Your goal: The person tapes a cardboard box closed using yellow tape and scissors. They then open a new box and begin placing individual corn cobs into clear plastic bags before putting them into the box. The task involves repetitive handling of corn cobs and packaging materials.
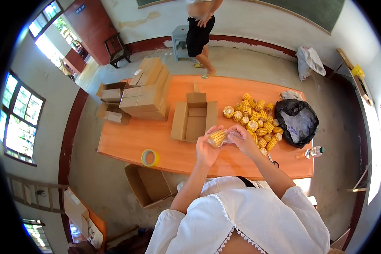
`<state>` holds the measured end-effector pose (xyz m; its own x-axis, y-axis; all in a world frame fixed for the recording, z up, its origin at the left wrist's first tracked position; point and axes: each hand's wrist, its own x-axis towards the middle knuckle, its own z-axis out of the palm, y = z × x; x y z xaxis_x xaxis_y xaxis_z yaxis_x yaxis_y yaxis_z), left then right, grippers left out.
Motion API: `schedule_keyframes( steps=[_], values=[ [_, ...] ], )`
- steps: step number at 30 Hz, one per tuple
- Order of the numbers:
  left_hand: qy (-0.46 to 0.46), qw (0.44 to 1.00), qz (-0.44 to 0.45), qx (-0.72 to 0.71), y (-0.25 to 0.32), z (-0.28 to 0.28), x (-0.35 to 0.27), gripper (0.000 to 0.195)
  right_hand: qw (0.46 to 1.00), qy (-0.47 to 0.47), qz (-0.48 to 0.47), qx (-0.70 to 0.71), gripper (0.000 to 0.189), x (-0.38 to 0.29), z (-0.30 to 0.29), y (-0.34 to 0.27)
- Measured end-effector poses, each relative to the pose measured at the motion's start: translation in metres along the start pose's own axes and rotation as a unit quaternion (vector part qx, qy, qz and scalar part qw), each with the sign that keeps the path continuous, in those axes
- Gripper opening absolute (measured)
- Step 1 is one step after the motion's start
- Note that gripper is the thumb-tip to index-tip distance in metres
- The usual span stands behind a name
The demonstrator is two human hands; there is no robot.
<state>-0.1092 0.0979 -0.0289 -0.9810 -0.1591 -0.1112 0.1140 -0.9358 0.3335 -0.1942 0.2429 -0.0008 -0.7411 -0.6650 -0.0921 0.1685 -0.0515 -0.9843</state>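
Note:
My left hand holds a short piece of corn on the cob that sits inside a clear plastic bag. The loose end of that bag is pinched in the fingers of my right hand. Both hands are above the orange table, in front of an open cardboard box whose flaps are spread and whose visible floor is bare. To the right lies a pile of cut corn pieces. Beside the pile, a black plastic bag contains clear plastic bags.
Stacked cardboard boxes occupy the table's left part. A tape roll stands near its front edge, scissors and a plastic bottle at the right. An open carton is on the floor. A person stands beyond the table beside a stool.

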Motion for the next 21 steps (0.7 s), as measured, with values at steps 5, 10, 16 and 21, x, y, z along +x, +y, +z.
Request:
schedule_keyframes(
  steps=[5,10,16,21],
  values=[
    [-0.008,0.998,0.049,0.027,0.009,-0.001,-0.006,0.049,0.999,-0.011,-0.001,-0.038,0.019,0.006,0.011,0.001],
    [-0.037,0.960,0.174,0.217,0.015,0.009,-0.008,0.071,0.999,0.008,-0.015,-0.034,0.035,0.012,0.021,0.002],
    [-0.047,0.825,0.301,0.476,0.006,0.013,-0.002,0.087,1.000,0.006,0.018,-0.015,0.055,0.015,0.029,0.002],
    [-0.060,0.731,0.322,0.599,0.000,0.000,0.001,0.088,0.998,0.034,0.013,-0.048,0.066,0.019,0.032,0.023]
  ],
)
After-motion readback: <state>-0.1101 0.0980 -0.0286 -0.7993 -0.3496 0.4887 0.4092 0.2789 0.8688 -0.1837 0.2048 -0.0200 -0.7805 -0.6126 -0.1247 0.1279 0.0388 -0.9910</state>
